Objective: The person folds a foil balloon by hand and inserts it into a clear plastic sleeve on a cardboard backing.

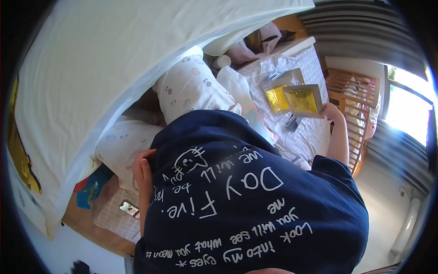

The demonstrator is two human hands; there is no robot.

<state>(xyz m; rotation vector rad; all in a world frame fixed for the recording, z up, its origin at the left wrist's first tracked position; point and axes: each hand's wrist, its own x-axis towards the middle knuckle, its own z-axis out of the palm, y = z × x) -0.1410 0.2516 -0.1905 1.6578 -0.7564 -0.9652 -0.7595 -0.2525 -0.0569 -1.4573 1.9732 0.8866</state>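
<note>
My right hand (333, 112) reaches out to the right and grips the edge of a flat grey packet with a yellow panel (303, 100). Just left of it, a second similar packet (275, 97) lies on the checked cloth (310, 64). My left hand (142, 170) rests against the side of my navy printed shirt (255, 201), fingers together and partly hidden by the fabric. It is beside a spotted white pillow (121, 144). Nothing shows in that hand.
A big white duvet (100, 59) fills the upper left, with another spotted pillow (191, 86) beneath it. A phone (129, 208) lies on checked cloth at lower left. A wooden slatted frame (353, 91) and a bright window (408, 105) stand at the right.
</note>
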